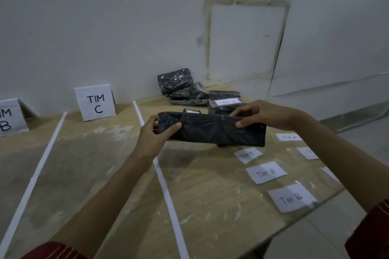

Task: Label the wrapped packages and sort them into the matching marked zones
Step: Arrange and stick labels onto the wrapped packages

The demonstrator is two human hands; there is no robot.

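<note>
A flat black wrapped package is held in the air over the table, just right of a white tape line. My left hand grips its left end and my right hand pinches its upper right edge. Behind it lies a pile of black wrapped packages; one package carries a "TIM A" label. Paper labels lie at the right: "TIM B" labels and a "TIM A" label. Standing zone signs read "TIM C" and "TIM B".
A second white tape line divides the wooden table top at the left. The white wall rises directly behind the signs and pile. The table's right edge drops to a tiled floor. Two more labels lie partly out of sight at the far right.
</note>
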